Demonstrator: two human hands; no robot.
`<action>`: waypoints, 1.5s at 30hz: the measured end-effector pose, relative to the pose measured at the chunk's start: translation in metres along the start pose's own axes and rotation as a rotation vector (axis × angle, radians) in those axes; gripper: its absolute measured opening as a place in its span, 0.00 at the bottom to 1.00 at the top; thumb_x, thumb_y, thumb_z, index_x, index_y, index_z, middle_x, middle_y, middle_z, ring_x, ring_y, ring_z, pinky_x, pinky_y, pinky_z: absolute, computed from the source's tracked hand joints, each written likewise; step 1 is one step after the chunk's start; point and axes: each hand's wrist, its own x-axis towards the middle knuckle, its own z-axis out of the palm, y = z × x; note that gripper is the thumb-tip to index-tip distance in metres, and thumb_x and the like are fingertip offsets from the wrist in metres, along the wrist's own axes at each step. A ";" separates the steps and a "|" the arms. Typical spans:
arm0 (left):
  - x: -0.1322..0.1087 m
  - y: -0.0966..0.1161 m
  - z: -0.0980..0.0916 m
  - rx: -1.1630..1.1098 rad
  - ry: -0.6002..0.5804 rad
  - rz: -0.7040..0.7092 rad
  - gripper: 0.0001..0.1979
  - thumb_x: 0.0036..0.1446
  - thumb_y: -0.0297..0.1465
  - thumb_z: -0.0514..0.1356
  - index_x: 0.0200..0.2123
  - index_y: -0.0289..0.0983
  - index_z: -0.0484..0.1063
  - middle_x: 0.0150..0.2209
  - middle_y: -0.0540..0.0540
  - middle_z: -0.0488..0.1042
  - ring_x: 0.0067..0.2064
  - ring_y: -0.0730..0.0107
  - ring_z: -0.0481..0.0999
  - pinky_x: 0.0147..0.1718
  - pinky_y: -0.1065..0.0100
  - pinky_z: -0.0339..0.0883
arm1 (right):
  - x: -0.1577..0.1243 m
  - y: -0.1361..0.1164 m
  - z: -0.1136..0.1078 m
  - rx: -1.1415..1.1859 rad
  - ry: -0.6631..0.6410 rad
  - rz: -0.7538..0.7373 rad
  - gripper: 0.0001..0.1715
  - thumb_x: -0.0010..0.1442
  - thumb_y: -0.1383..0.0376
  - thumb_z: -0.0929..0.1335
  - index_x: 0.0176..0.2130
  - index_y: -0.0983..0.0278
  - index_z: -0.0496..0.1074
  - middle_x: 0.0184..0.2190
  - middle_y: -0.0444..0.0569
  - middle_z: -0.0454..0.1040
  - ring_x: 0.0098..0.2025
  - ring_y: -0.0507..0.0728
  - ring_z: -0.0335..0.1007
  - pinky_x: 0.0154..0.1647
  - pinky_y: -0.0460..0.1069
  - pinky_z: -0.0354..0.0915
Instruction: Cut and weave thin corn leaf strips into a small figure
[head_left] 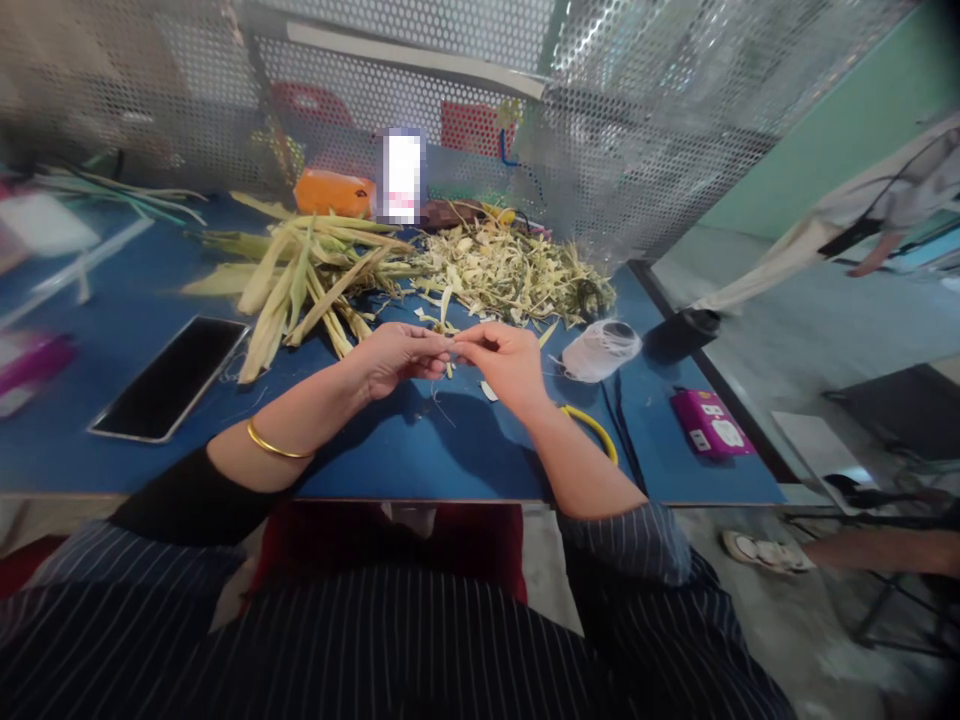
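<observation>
My left hand and my right hand meet over the blue table, fingers pinched together on a thin pale strip of husk held between them. A gold bangle circles my left wrist. Behind the hands lies a bundle of long corn husks, and beside it a heap of shredded husk pieces. A spool of white thread sits just right of my right hand. A yellow-handled tool lies partly under my right forearm.
A black phone lies at the left. A pink box sits near the table's right edge. An orange pouch stands by the perforated metal screen. Another person's leg and a sandalled foot show on the right.
</observation>
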 end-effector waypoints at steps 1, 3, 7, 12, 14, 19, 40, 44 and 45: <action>0.000 0.000 0.001 -0.011 -0.001 -0.002 0.07 0.46 0.27 0.70 0.26 0.30 0.77 0.24 0.47 0.75 0.23 0.79 0.72 0.24 0.75 0.70 | 0.000 0.001 0.000 0.025 -0.012 0.020 0.05 0.51 0.62 0.73 0.29 0.62 0.78 0.23 0.43 0.77 0.26 0.50 0.71 0.30 0.48 0.66; 0.001 -0.001 0.001 -0.028 0.001 -0.009 0.06 0.47 0.26 0.69 0.26 0.30 0.76 0.24 0.47 0.75 0.22 0.80 0.72 0.23 0.76 0.69 | 0.001 0.003 0.000 0.070 -0.027 0.045 0.05 0.51 0.62 0.73 0.29 0.62 0.78 0.23 0.43 0.76 0.26 0.50 0.71 0.31 0.48 0.67; 0.000 0.000 0.003 -0.020 0.001 0.004 0.04 0.48 0.25 0.68 0.26 0.30 0.76 0.25 0.46 0.76 0.23 0.79 0.73 0.25 0.75 0.70 | 0.003 0.002 -0.001 0.161 -0.039 0.077 0.04 0.51 0.64 0.72 0.29 0.63 0.76 0.23 0.43 0.76 0.26 0.50 0.70 0.32 0.48 0.68; -0.003 -0.002 0.005 0.098 0.045 0.116 0.08 0.46 0.29 0.69 0.28 0.30 0.76 0.25 0.46 0.77 0.23 0.77 0.73 0.27 0.72 0.72 | 0.003 -0.001 0.000 0.320 -0.103 0.185 0.06 0.49 0.64 0.73 0.28 0.64 0.73 0.22 0.43 0.75 0.26 0.50 0.72 0.32 0.48 0.69; -0.004 -0.004 0.006 0.129 0.043 0.139 0.08 0.46 0.29 0.69 0.28 0.30 0.76 0.25 0.46 0.77 0.24 0.76 0.74 0.28 0.72 0.72 | 0.003 0.000 0.001 0.334 -0.124 0.213 0.08 0.48 0.64 0.74 0.27 0.64 0.72 0.21 0.43 0.75 0.26 0.50 0.72 0.32 0.49 0.70; -0.003 0.000 0.003 0.150 0.091 0.163 0.09 0.47 0.31 0.69 0.28 0.31 0.76 0.26 0.46 0.77 0.24 0.75 0.75 0.30 0.70 0.73 | 0.007 0.002 -0.010 0.265 0.003 0.155 0.09 0.49 0.62 0.73 0.27 0.63 0.71 0.21 0.42 0.73 0.26 0.50 0.72 0.32 0.49 0.71; 0.013 0.009 -0.017 1.200 0.503 0.570 0.14 0.46 0.43 0.67 0.23 0.39 0.76 0.34 0.43 0.76 0.41 0.58 0.72 0.35 0.68 0.58 | 0.024 0.019 -0.023 0.280 0.174 0.184 0.07 0.50 0.63 0.71 0.28 0.63 0.70 0.22 0.41 0.72 0.25 0.48 0.72 0.26 0.45 0.65; 0.032 -0.003 -0.011 1.005 0.436 0.556 0.15 0.47 0.42 0.67 0.35 0.40 0.80 0.34 0.43 0.78 0.39 0.59 0.74 0.35 0.69 0.60 | 0.023 0.019 -0.019 0.267 0.151 0.193 0.07 0.49 0.64 0.71 0.29 0.63 0.70 0.22 0.41 0.72 0.25 0.49 0.72 0.26 0.45 0.64; 0.037 -0.006 -0.011 0.953 0.403 0.541 0.14 0.48 0.42 0.66 0.34 0.39 0.81 0.30 0.44 0.78 0.37 0.61 0.74 0.34 0.69 0.61 | 0.023 0.018 -0.018 0.260 0.143 0.195 0.07 0.49 0.64 0.71 0.28 0.63 0.70 0.21 0.41 0.71 0.25 0.49 0.72 0.26 0.45 0.64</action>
